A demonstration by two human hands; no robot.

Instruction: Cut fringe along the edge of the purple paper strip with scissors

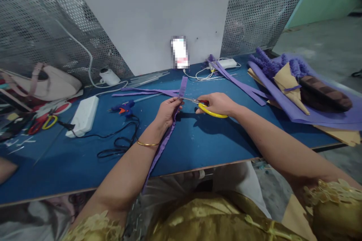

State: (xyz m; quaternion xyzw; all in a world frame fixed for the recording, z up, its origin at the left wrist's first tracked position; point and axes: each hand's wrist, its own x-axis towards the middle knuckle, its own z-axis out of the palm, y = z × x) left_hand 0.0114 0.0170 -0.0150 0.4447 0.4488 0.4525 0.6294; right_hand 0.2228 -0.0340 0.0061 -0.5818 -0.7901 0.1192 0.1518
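Note:
My left hand [169, 111] pinches a long purple crepe-paper strip [183, 84]. One end stands up past the fingertips, and the other trails down along the forearm over the table's front edge. In my right hand [216, 104] are scissors [210, 111] with yellow and red handles, the fingers closed round them. Their blades point left and meet the strip just by the left fingertips; whether they are parted I cannot tell. More purple strips [149, 92] lie behind the left hand, close to a blue glue gun [126, 108] with an orange trigger.
A white power strip [82, 116] and looped black cord lie left, near another pair of scissors [42, 123] and a pale handbag [55, 83]. A lit phone [180, 52] leans on the white board. Purple flowers [294, 66] and a brown cushioned item [325, 94] rest on purple sheets at right.

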